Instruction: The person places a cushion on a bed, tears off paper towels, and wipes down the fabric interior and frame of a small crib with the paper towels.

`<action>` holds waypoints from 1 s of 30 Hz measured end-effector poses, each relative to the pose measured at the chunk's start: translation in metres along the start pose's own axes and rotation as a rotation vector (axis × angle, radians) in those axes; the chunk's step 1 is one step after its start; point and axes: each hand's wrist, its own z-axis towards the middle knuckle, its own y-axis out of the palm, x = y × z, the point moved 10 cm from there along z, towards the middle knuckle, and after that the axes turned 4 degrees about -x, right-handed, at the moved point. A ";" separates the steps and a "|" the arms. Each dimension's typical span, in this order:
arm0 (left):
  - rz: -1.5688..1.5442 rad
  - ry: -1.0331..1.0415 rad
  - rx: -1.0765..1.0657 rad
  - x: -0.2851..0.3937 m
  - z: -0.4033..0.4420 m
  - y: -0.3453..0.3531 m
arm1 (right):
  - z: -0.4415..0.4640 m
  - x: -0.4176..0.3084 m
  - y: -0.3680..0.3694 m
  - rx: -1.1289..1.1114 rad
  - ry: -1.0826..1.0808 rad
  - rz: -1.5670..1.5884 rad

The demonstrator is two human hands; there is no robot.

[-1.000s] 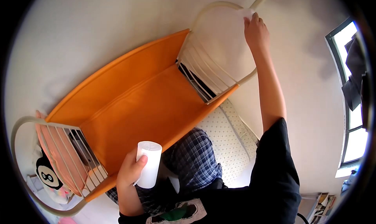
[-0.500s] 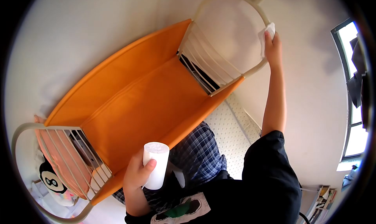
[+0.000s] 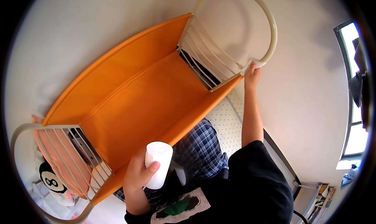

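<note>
at the rail's (image 3: 273,32) lower bend, right hand (image 3: 252,76) gripping white tissue (image 3: 246,68); left hand (image 3: 138,172) clasping a white roll (image 3: 158,166).

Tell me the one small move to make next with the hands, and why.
Probably shift the white sheet onto the slim bars: the right hand has it against the curved rail's lower end, near the orange fabric's corner. Little rail seems left that way, and the bars are right beside it.
</note>
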 end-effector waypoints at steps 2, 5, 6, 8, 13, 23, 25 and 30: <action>-0.001 0.008 0.009 0.000 0.002 -0.001 | -0.005 -0.012 0.004 -0.025 0.062 0.048; 0.019 0.033 0.003 0.005 0.002 0.001 | -0.006 -0.002 0.001 -0.145 0.197 0.021; 0.028 0.036 0.008 0.009 0.002 0.002 | -0.009 -0.015 0.000 -0.258 0.200 -0.102; 0.026 0.043 0.022 0.011 0.001 0.000 | -0.021 -0.048 -0.008 -0.381 0.189 -0.228; 0.118 0.077 0.028 0.009 -0.001 -0.004 | -0.033 -0.155 -0.009 -0.260 -0.040 -0.556; 0.131 0.091 0.010 0.006 -0.004 -0.002 | -0.016 -0.027 0.108 -1.369 -0.167 -1.489; 0.143 0.118 0.031 0.011 -0.005 -0.003 | -0.027 -0.017 0.100 -1.553 -0.052 -1.511; 0.116 0.108 0.042 0.016 -0.006 -0.004 | -0.014 -0.013 0.103 -1.300 -0.087 -1.448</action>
